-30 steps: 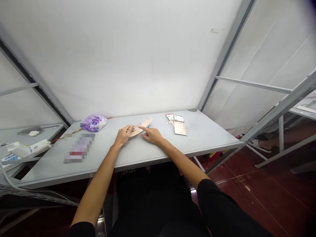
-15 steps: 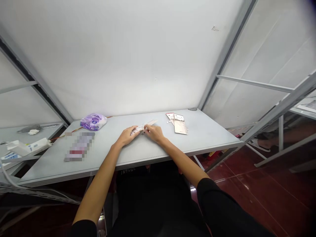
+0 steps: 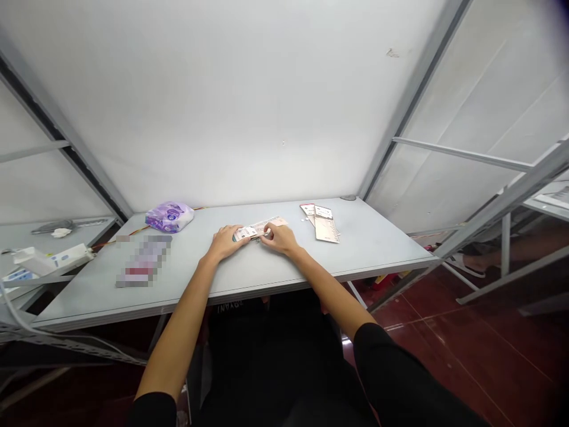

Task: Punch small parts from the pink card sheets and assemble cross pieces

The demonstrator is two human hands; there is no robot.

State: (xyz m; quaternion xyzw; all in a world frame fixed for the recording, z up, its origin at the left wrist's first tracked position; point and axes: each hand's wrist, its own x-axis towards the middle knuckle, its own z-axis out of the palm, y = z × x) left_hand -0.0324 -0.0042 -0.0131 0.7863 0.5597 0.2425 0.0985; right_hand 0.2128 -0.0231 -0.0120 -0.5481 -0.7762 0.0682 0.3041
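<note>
A flat tan strip of card or thin wood with a white printed label (image 3: 262,228) lies on the white table (image 3: 368,249), in the middle of the view. My left hand (image 3: 224,242) grips its left end, and my right hand (image 3: 279,238) pinches it near the middle. The part under my fingers is hidden. To the right of my right hand lies a small stack of similar printed tan cards (image 3: 322,223). Its edges are uneven.
A purple plastic packet (image 3: 169,216) and a pixelated flat item (image 3: 144,261) lie on the table's left side. A white power strip (image 3: 53,260) sits on a lower shelf at left. Metal frames stand on both sides, above a red floor.
My right hand's pointing finger has closed in on the strip with the other fingers. The strip has swung from a tilt to lying almost level across the table, and my hands are closer together.
</note>
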